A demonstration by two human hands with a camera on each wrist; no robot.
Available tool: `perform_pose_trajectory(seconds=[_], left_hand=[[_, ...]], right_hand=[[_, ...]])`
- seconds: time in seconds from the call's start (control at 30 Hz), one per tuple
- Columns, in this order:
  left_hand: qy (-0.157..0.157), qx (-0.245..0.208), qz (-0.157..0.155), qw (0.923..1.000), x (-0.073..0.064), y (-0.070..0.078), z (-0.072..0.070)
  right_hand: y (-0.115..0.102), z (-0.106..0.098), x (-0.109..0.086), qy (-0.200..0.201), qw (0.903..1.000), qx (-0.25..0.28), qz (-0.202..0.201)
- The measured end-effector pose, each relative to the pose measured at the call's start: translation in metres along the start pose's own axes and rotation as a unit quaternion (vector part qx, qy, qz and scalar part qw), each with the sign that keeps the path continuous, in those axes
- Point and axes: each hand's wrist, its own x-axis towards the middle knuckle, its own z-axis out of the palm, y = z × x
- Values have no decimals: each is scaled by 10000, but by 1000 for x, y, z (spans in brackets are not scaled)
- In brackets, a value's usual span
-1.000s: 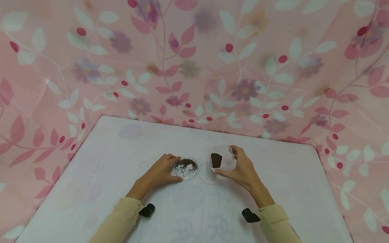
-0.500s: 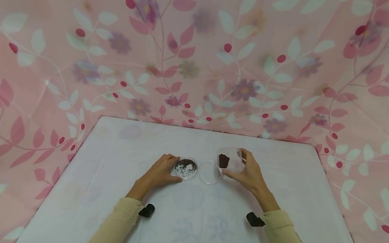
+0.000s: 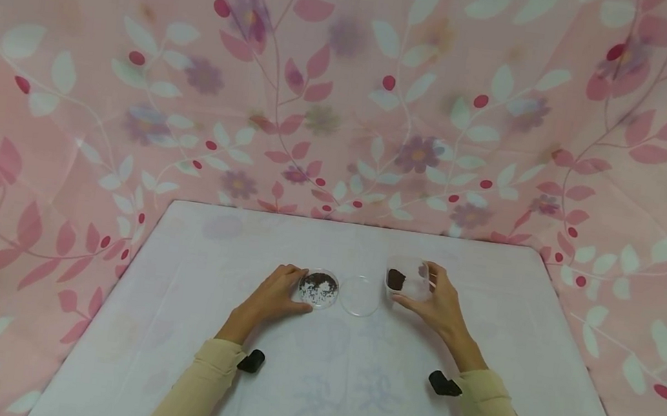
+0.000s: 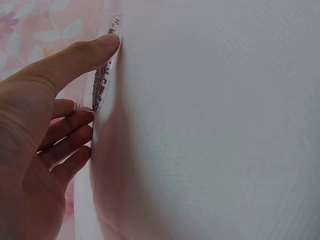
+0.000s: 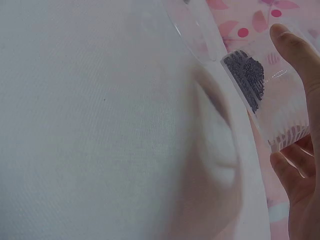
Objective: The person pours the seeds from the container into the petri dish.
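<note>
My left hand grips a round clear petri dish on the table by its left side, thumb in front and fingers behind. Dark granules cover part of its floor, mostly toward the back. My right hand holds a clear plastic box between thumb and fingers. A heap of dark granules lies against one side of the box, which is tilted above the table in the right wrist view. Between the hands lies a clear round lid or dish half, close beside the filled dish.
The white-covered table ends at a back edge not far beyond the hands. A pink floral cloth hangs behind it and along both sides. Black wrist devices show below each hand, the left one and the right one.
My right hand has moved right and slightly toward me with the box, uncovering the round clear piece, and the box has tipped back toward level. My left hand stays on the petri dish.
</note>
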Motion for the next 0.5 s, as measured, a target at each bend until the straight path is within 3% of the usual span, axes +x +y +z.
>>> perform_pose_trajectory(seconds=[0.5], left_hand=[[-52,36,-70,10000,1,0,2]], right_hand=[[16,-9,-12,110,9988,103,467]])
